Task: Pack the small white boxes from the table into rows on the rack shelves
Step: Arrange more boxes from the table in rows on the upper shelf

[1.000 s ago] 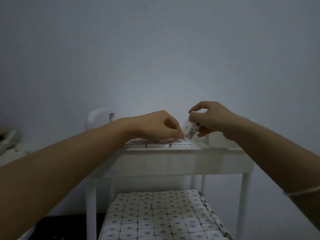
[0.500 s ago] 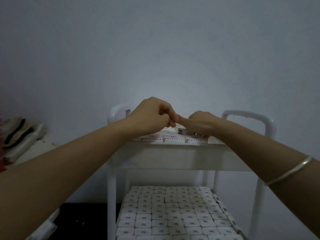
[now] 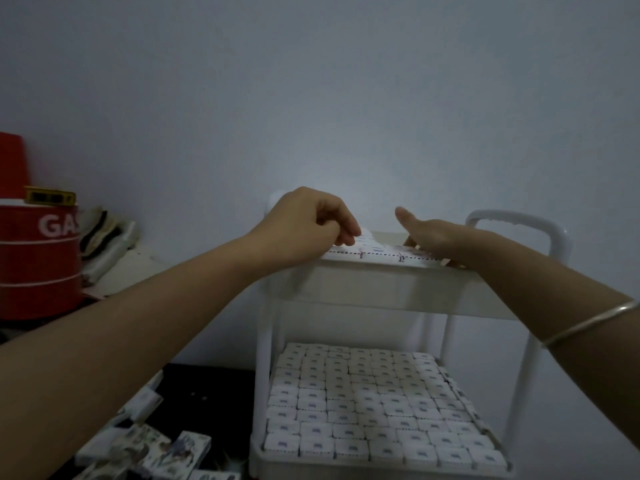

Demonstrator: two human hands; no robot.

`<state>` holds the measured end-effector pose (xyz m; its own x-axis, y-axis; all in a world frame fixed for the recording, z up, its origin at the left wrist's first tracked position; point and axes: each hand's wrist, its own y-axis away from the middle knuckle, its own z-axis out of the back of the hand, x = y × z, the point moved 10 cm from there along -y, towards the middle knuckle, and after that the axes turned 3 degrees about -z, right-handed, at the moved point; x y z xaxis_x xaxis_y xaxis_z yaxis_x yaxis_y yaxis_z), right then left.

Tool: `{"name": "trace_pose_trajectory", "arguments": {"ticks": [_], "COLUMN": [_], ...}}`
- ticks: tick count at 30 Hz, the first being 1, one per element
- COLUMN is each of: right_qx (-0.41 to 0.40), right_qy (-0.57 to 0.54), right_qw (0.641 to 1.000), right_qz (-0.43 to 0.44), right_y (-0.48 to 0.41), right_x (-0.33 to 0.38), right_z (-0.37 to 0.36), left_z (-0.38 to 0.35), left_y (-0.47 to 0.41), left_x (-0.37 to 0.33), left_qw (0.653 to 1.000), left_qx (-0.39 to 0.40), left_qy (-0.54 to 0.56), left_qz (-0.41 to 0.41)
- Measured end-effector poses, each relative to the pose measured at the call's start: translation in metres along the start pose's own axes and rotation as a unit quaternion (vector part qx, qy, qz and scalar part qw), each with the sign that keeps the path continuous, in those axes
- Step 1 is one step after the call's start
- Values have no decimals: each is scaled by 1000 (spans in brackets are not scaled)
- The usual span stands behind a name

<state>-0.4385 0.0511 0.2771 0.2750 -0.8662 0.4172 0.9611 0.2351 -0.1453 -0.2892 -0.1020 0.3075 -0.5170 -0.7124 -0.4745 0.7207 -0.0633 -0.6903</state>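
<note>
Both hands are up at the top shelf (image 3: 381,289) of the rack (image 3: 512,218).

- Left hand (image 3: 308,223): fingers curled, tips down on the left end of the front row of small white boxes (image 3: 377,253). We can't tell if it's pinching one or just nudging.
- Right hand (image 3: 433,237): flat, fingers straight and laid over the right end of that row, thumb up, holding nothing.
- Lower shelf (image 3: 311,465): packed full in a tight grid, top faces level.

Handling, our read:
- The boxes look like thin card and very light, so the concern is crushing and tipping, not weight.
- The faces look smooth and are likely a bit slippery against each other. One box pushed sideways will probably shove its neighbours.
- Rows hold shape only because they're tight, so a loose end box can topple.

Where to hold:
- Pinch a single box across two opposite sides with thumb and forefinger, near the top edge, with light pressure.
- Lower it straight down against its neighbour.
- Close the gap with flat fingers along the row, not by poking one box.
- Use one hand as a stop at the row end while the other seats the box.

The top shelf's interior is mostly hidden from this angle, so we can't judge the space left there.
</note>
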Motion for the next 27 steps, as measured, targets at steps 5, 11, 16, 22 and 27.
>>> {"name": "trace_pose_trajectory", "arguments": {"ticks": [5,11,16,22,27], "right_qx": [-185,-213,58,173,63], "right_qy": [7,-170,-123,-100,117], "right_qw": [978,914,922,899,835], "right_qz": [91,301,362,391,535], "right_y": [31,154,232,278,314], "right_x": [24,94,127,163,199], "right_z": [32,-22,-198,-320,-362], "left_z": [18,29,34,87,111], "left_y": [32,131,264,391,441], "left_x": [-6,25,110,183,186], "left_qw": [1000,995,975,937,934], "left_qx": [-20,29,83,58,126], "left_qy": [21,52,-2,-96,-142], "left_qz": [3,74,204,330,303]}}
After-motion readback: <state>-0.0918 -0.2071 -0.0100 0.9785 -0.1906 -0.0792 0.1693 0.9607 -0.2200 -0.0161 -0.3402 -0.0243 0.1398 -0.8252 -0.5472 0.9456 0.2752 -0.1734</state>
